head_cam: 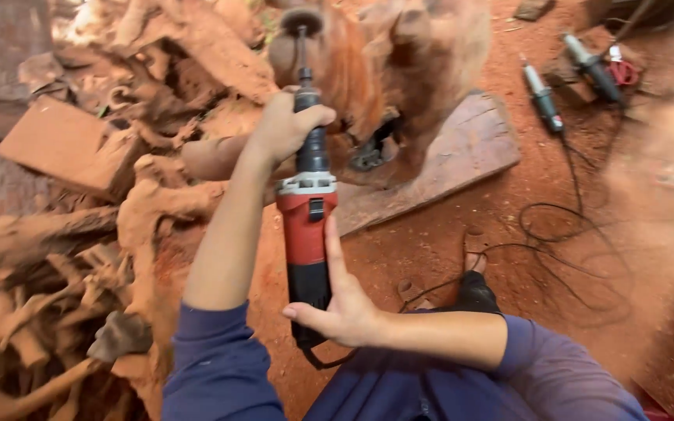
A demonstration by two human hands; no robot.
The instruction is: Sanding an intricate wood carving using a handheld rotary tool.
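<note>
die grinder (pixel 306 234), red and black with a grey collar and a long dark neck, sits upright in the middle of the view, its round sanding head (pixel 303 20) pressed against the reddish carved wood block (pixel 399 70) above it. left hand (pixel 286 125) is wrapped tight around the grinder's dark neck, fingers closed on it. right hand (pixel 345 300) cups the black rear of the grinder, fingers stretched flat along the housing and thumb spread out to the side. a black cord (pixel 555 234) loops over the red dusty ground right of the grinder. a flat wooden plank (pixel 446 160) lies under the carved block, just right of the grinder's collar. two more power tools (pixel 571 78) rest on the ground well to the grinder's upper right. gnarled dust-covered roots (pixel 64 257) pile up left of the grinder. blue sleeves (pixel 220 366) cover both arms below it.
</note>
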